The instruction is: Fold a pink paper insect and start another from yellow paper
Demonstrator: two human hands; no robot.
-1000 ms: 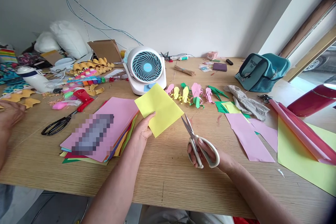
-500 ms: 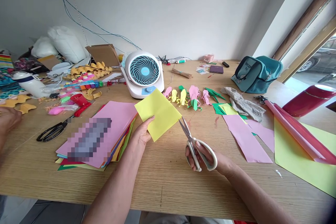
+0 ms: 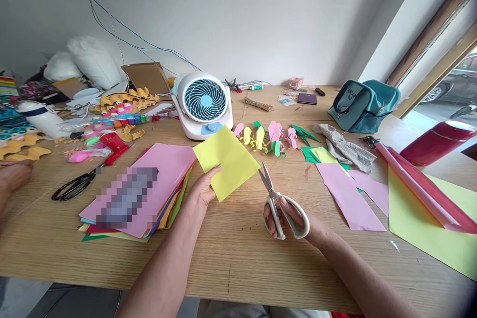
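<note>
A square sheet of yellow paper (image 3: 228, 161) is pinched at its lower left edge by my left hand (image 3: 204, 188), which holds it up over the table. My right hand (image 3: 285, 216) grips white-handled scissors (image 3: 271, 189) through the handle loops. Their blades are slightly apart and point up at the paper's right corner, close beside it. Beyond the paper stand several folded paper figures (image 3: 275, 132) in pink, yellow and green. Left of my left arm lies a stack of coloured paper (image 3: 173, 159) with a pink sheet on top.
A white fan (image 3: 204, 102) stands at the back. Black-handled scissors (image 3: 74, 186) lie left of the stack. Pink paper strips (image 3: 350, 198), a grey cloth (image 3: 346, 146), a red bottle (image 3: 437, 143) and a teal bag (image 3: 363, 104) are on the right. Another person's hand (image 3: 17, 175) rests at the far left.
The yellow paper and my left hand have shifted slightly right. The scissors have risen a little, their tips still beside the paper's corner. The other person's hand has moved slightly.
</note>
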